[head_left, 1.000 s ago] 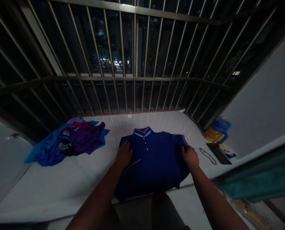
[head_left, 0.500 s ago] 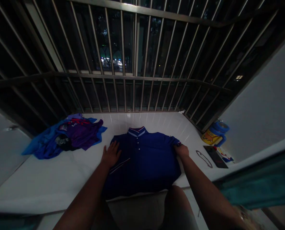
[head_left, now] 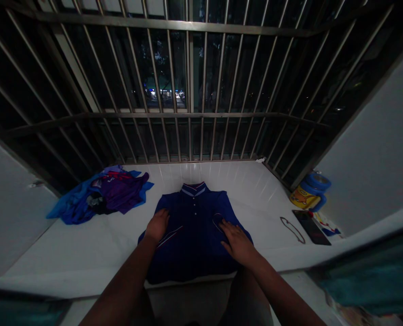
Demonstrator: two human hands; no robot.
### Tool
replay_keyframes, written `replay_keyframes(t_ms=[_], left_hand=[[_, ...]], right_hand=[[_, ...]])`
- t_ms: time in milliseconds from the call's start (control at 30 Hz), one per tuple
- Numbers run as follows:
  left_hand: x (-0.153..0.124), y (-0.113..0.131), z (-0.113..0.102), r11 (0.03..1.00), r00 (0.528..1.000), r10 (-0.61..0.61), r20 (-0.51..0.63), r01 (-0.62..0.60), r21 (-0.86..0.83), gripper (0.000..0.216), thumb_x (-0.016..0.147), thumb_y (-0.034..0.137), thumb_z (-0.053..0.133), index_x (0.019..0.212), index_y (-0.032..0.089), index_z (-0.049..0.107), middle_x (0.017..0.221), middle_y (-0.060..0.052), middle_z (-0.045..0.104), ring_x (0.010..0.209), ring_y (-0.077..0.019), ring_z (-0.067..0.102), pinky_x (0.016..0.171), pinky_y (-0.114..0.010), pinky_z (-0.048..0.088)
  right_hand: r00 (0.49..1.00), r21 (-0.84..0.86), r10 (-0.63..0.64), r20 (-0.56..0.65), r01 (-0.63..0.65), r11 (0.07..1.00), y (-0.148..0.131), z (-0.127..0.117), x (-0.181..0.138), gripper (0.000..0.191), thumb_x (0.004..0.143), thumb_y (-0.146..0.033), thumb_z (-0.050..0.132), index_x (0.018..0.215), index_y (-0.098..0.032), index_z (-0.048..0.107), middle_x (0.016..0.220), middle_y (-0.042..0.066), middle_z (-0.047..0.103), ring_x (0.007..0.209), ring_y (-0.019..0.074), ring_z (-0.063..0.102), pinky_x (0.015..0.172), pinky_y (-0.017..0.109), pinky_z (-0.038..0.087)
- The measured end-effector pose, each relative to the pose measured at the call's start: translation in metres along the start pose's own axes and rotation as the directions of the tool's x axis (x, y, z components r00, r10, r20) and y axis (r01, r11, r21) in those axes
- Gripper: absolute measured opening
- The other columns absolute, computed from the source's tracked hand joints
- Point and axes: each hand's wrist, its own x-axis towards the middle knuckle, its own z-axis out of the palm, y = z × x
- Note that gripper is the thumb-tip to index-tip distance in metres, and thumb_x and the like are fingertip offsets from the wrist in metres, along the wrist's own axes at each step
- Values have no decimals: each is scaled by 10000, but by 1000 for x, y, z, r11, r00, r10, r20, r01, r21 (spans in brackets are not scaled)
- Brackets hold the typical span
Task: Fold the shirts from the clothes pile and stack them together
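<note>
Smoothing the folded-in sleeves (head_left: pixel 218 220) seems the step — the shirt (head_left: pixel 195 244) lies button-side up on the ledge (head_left: pixel 265 217). The right hand (head_left: pixel 238 242) rests on it, fingers spread; whether the left hand (head_left: pixel 158 225) pinches it, I cannot tell. The next move likely calls for flat sleeves.

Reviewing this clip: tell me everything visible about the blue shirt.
The shirt is dark blue, apparently soft cloth, lying front-up on the white ledge. Its striped collar points toward the window bars; pale buttons run below it. The light-trimmed cuffs lie folded inward. The left grip and right grip rest on either side.
</note>
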Motion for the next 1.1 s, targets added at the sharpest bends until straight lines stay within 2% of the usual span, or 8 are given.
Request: replay_keyframes(t_ms=[167,267,400,567,700,867,1033,1100], left_hand=[[-11,-8,4,998,1000,27,-6,-28,-57,570,1120,425,421,1561,116,610,1666,-173,583,1557,-299,546,1327,-481,424],[-12,-12,8,996,999,40,-8,-41,-77,613,1106,475,449,1577,109,590,1693,-184,550,1581,-310,519,1343,-497,397],[-12,-14,12,997,999,45,-27,-47,-68,602,1107,474,450,1572,119,593,1691,-179,555,1579,-305,522,1343,-504,395],[-14,-13,13,997,999,45,-17,-46,-58,610,1118,471,435,1586,108,585,1707,-185,531,1588,-310,510,1336,-500,407],[-15,-13,14,996,998,52,-25,-54,-75,605,1125,466,433,1592,109,575,1713,-187,521,1595,-314,500,1340,-528,396],[-17,-13,16,993,998,42,-38,-46,-109,577,1125,458,453,1606,160,565,1720,-160,521,1602,-299,491,1345,-530,386],[-16,-9,17,990,997,34,-65,-42,-136,560,1103,443,485,1567,151,594,1694,-171,552,1588,-324,509,1330,-556,409],[-9,-8,13,986,998,8,-58,-18,-167,512,1087,404,495,1500,145,651,1643,-170,609,1539,-326,567,1304,-545,450]], right_hand=[[990,22,21,-139,-18,1000,11,12,-20,758,1050,-357,604,1753,-220,357,1761,180,424,1620,347,445,1324,651,358],[991,23,1,-137,3,1000,13,12,-25,670,1066,-379,595,1707,-243,456,1668,154,569,1590,339,494,1343,664,316],[995,39,1,-98,2,999,11,4,-26,535,1076,-447,597,1585,-283,606,1674,130,568,1605,344,470,1347,703,248],[989,141,62,-134,-43,989,-5,-2,-7,409,1014,-471,686,1349,-237,684,1742,191,462,1625,375,432,1336,732,229],[975,237,160,-153,-121,964,-25,-4,22,511,1043,-455,642,1482,-203,574,1728,253,454,1617,368,448,1315,712,307],[992,218,-74,106,50,975,-39,-19,40,485,1027,-419,697,1473,-236,643,1684,170,549,1647,336,399,1356,705,186],[977,324,-154,148,99,941,-49,-35,39,428,1041,-420,693,1450,-296,670,1661,105,590,1612,323,462,1366,689,173],[970,396,-197,141,127,909,-48,-39,44,392,1060,-423,666,1432,-299,674,1590,88,661,1528,294,572,1361,597,281]])
